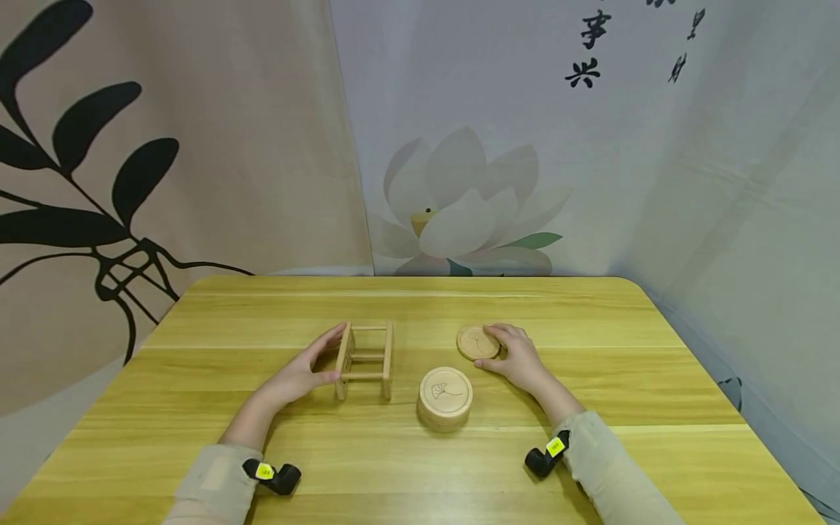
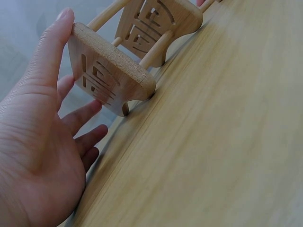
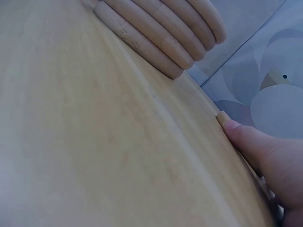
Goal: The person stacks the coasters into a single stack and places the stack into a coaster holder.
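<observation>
My left hand (image 1: 303, 373) grips a small wooden coaster rack (image 1: 386, 357) by its left side panel, thumb at the near edge and fingers at the far edge. In the left wrist view, cut-out patterns show on the rack's panels (image 2: 97, 71), which round rods join. To the right, my right hand (image 1: 520, 359) holds a round wooden coaster (image 1: 475, 341) between thumb and fingers at its rim; a leaf-like line drawing is on its top. Between the hands stands a stack of round wooden coasters (image 1: 445, 391), its top one engraved with a ginkgo leaf.
Everything stands on a wood-grain table (image 1: 354, 467) with rounded far corners. Behind it hangs a pale cloth backdrop (image 1: 275, 146) printed with dark leaves, a lotus and black characters. The coaster stack (image 3: 156, 35) also appears at the top of the right wrist view.
</observation>
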The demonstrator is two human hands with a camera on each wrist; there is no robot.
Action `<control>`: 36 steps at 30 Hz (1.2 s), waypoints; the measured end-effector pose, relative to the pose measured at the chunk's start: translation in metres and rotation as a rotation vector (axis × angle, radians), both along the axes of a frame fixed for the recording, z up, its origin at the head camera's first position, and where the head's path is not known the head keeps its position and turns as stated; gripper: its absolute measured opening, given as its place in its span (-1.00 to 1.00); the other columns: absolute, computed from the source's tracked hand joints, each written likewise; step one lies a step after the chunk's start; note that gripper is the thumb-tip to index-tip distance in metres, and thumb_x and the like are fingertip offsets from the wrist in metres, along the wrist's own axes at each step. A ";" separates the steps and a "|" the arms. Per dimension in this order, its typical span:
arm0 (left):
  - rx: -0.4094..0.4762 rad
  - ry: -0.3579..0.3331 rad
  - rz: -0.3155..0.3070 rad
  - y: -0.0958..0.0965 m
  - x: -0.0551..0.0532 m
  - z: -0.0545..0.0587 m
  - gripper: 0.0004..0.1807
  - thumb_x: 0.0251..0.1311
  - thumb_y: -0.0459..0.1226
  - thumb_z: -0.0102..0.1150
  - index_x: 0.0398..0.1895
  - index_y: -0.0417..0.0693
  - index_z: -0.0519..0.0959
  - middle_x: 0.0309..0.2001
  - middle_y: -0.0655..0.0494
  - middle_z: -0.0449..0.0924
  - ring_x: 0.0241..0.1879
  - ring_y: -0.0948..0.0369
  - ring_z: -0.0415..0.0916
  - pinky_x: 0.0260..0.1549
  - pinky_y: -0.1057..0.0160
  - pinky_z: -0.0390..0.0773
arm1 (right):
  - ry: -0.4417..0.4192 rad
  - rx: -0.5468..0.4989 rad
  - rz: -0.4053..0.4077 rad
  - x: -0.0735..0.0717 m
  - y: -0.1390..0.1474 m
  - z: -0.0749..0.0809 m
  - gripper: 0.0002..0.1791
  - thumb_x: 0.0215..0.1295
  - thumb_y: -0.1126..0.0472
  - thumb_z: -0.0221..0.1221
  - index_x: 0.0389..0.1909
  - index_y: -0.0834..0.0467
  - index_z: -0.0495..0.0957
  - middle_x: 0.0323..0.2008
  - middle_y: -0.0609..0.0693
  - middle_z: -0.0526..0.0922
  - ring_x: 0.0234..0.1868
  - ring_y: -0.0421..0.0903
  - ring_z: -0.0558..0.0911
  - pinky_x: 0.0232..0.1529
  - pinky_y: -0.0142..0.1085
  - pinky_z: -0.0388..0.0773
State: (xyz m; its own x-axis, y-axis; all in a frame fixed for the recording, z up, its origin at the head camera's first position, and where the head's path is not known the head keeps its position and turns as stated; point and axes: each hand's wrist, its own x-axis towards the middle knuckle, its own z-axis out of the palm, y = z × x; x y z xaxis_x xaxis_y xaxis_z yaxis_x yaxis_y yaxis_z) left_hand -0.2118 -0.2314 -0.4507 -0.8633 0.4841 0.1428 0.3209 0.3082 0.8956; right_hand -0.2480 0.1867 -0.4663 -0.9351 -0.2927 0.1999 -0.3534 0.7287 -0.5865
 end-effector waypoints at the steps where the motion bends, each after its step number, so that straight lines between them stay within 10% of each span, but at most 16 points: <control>1: 0.003 0.000 -0.002 0.000 0.000 0.000 -0.13 0.27 -0.37 0.17 0.54 0.10 -0.07 0.45 -0.17 -0.02 0.38 -0.21 -0.10 0.18 -0.43 -0.17 | 0.001 -0.002 0.000 0.000 0.000 0.000 -0.14 0.02 -0.07 0.42 0.31 0.23 0.37 0.26 0.21 0.36 0.31 0.22 0.22 0.28 0.15 0.10; 36: 0.014 -0.008 -0.008 -0.002 -0.002 -0.001 -0.12 0.26 -0.32 0.19 0.54 0.14 -0.07 0.45 -0.13 -0.01 0.38 -0.19 -0.07 0.18 -0.42 -0.14 | 0.009 -0.208 -0.046 0.008 0.000 0.004 -0.18 0.03 0.00 0.43 0.29 0.24 0.39 0.23 0.13 0.38 0.28 0.12 0.28 0.23 0.05 0.26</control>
State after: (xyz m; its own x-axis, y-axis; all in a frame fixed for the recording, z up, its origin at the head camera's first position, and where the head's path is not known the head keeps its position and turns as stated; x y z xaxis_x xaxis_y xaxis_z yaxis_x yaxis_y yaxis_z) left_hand -0.2134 -0.2335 -0.4519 -0.8604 0.4892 0.1428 0.3163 0.2930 0.9023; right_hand -0.2401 0.1870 -0.4626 -0.9446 -0.2009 0.2595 -0.3279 0.6081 -0.7229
